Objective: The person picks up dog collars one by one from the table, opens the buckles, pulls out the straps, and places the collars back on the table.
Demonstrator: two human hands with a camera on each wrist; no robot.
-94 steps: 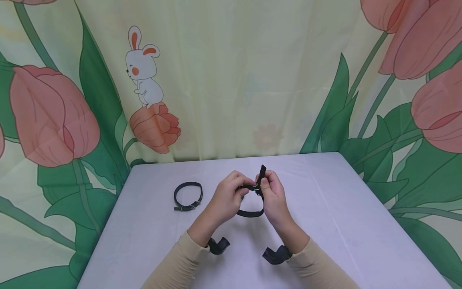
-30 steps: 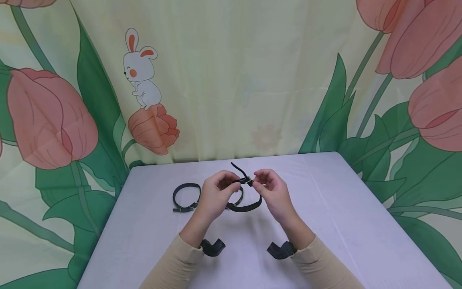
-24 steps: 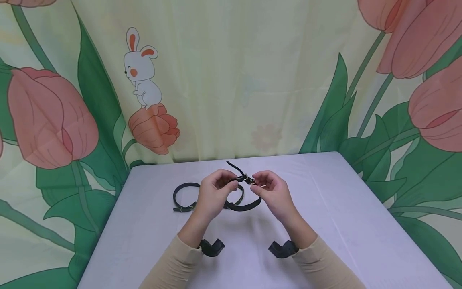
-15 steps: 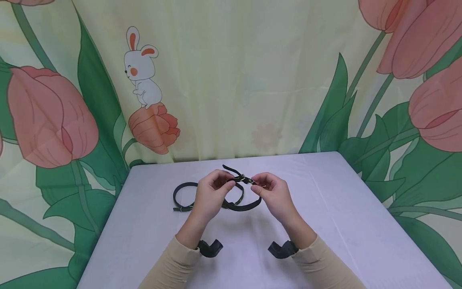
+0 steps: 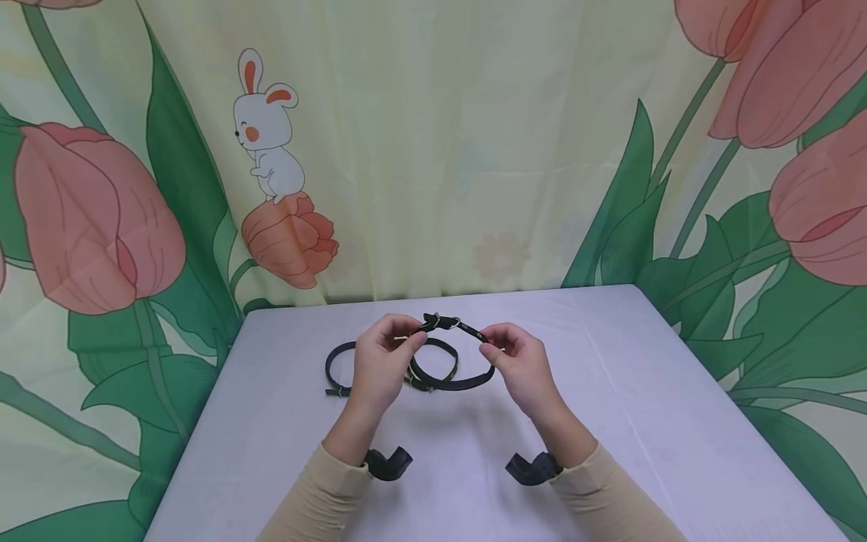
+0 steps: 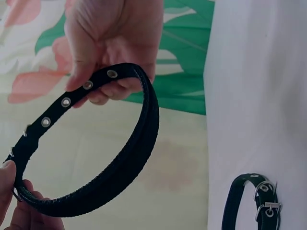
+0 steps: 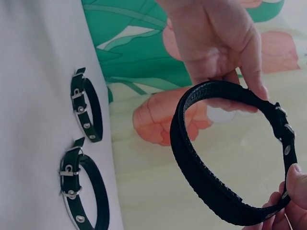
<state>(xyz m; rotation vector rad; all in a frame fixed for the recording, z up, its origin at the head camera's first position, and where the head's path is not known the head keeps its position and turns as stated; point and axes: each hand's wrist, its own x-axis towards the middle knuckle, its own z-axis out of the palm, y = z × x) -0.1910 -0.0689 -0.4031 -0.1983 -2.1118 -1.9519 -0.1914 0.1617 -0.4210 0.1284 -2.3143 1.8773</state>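
My left hand (image 5: pixel 382 361) and right hand (image 5: pixel 524 365) hold up a black buckled collar (image 5: pixel 467 385) between them, raised over the table. The left thumb and fingers pinch it close to its metal buckle (image 5: pixel 436 321), which sits at the far side of the loop. On the other side, the right thumb and fingertips grip the strap where a row of metal eyelets (image 6: pixel 66 102) runs. In the left wrist view the collar forms a wide, fastened loop with a thick padded band (image 6: pixel 120 177).
Two similar collars lie on the white table (image 5: pixel 609 421): one collar (image 5: pixel 328 369) partly behind the left hand, another collar (image 5: pixel 455 361) seen through the held loop. Both show their buckles in the right wrist view. A tulip-printed curtain (image 5: pixel 420 150) hangs behind the table.
My hands have drawn apart, the left moving leftward. The strap end that stuck up above the buckle has come down, and the buckle has shifted left with the loop spread wider.
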